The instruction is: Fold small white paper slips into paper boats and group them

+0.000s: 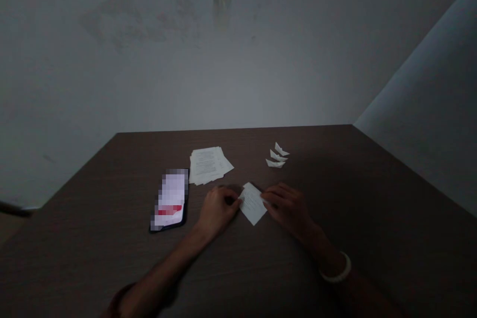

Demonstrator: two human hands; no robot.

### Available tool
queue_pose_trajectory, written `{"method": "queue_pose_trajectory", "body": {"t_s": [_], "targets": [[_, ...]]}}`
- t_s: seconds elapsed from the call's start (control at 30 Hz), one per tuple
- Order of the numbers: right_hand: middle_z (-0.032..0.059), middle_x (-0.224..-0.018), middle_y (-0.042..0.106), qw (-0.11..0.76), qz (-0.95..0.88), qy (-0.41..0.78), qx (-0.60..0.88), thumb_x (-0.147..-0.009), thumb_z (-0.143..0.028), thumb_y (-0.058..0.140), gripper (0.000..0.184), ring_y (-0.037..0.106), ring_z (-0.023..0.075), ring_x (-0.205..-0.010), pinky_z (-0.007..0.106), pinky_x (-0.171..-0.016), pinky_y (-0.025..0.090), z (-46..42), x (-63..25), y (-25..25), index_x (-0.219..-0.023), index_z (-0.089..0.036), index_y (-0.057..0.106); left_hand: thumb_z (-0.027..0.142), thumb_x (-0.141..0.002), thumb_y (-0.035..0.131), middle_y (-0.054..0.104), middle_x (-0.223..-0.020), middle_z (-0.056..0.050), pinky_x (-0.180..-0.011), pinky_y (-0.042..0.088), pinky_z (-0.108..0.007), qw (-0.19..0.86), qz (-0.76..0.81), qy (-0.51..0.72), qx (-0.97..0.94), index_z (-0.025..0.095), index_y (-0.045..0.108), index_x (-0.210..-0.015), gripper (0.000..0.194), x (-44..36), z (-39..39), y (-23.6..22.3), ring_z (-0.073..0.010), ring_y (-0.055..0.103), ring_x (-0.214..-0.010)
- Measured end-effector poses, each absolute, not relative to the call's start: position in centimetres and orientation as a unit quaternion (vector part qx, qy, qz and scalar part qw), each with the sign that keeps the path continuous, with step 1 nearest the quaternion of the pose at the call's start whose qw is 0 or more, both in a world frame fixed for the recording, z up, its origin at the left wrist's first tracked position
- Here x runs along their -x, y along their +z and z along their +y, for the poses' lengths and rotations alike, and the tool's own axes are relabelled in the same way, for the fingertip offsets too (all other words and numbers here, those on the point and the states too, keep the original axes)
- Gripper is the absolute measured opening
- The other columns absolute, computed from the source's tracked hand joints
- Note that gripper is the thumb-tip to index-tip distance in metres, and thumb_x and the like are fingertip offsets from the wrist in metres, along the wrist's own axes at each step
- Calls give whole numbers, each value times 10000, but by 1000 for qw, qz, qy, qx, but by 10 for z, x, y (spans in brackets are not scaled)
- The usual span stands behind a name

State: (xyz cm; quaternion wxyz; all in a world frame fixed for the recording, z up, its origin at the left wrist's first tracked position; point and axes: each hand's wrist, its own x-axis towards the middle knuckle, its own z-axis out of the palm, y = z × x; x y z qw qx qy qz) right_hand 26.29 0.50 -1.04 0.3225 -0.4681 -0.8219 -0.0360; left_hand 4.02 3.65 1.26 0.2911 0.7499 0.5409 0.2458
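Head view: my left hand [218, 211] and right hand [286, 206] pinch a paper slip [253, 203] between them, its long axis running far-left to near-right, neither hand clearly nearer.

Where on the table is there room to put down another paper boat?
The dark table is bare to the right of the three paper boats and the right hand. Another free patch lies left of the phone. The middle is crowded: the left hand, the paper square and the paper stack sit close together.
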Motion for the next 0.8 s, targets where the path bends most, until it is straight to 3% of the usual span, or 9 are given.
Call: {"method": "queue_pose_trajectory", "body": {"t_s": [0.1, 0.23, 0.4, 0.5, 0.63, 0.8], "targets": [[29, -896, 711, 300, -842, -46, 446, -727, -23, 661, 277, 586, 189, -802, 285, -690, 453, 6, -264, -12, -917, -223, 681, 228, -718, 726, 693, -876, -87, -813, 469, -408, 249, 515, 218, -791, 170, 731, -773, 80, -37, 42, 12, -255, 611, -863], [28, -912, 704, 287, -855, -54, 429, -724, -6, 660, 300, 571, 190, -804, 287, -695, 450, 8, -266, -15, -922, -229, 682, 236, -666, 787, 666, -930, -86, -830, 490, -431, 261, 490, 185, -811, 162, 704, -823, 192, -28, 50, 10, -269, 610, -901], [30, -938, 694, 286, -861, -34, 419, -740, -15, 639, 305, 566, 189, -824, 296, -720, 457, 8, -266, -14, -941, -240, 681, 201, -719, 759, 583, -1247, -115, -1007, 442, -489, 240, 389, 230, -859, 190, 593, -1202, 511, -17, 52, -3, -296, 534, -1173], [44, -981, 684, 278, -869, -14, 409, -739, -39, 652, 308, 561, 198, -856, 310, -743, 468, 8, -265, -13, -968, -241, 681, 219, -787, 719, 493, -1389, -135, -1064, 404, -494, 232, 342, 228, -882, 196, 511, -1328, 581, -14, 52, -7, -292, 472, -1273], [59, -1034, 671, 285, -870, 15, 401, -765, -96, 668, 248, 558, 215, -921, 332, -785, 485, 6, -262, -10, -969, -235, 686, 233, -843, 673, 417, -1471, -135, -1085, 380, -506, 217, 315, 196, -903, 209, 551, -1314, 487, -14, 52, -3, -294, 430, -1322], [80, -1048, 663, 304, -860, 70, 403, -792, -254, 701, 200, 571, 224, -932, 366, -814, 493, 1, -256, -3, -989, -222, 696, 217, -837, 679, 552, -1340, -127, -1037, 431, -484, 212, 306, 195, -907, 187, 658, -1172, 337, -15, 53, 0, -281, 516, -1231]]}}
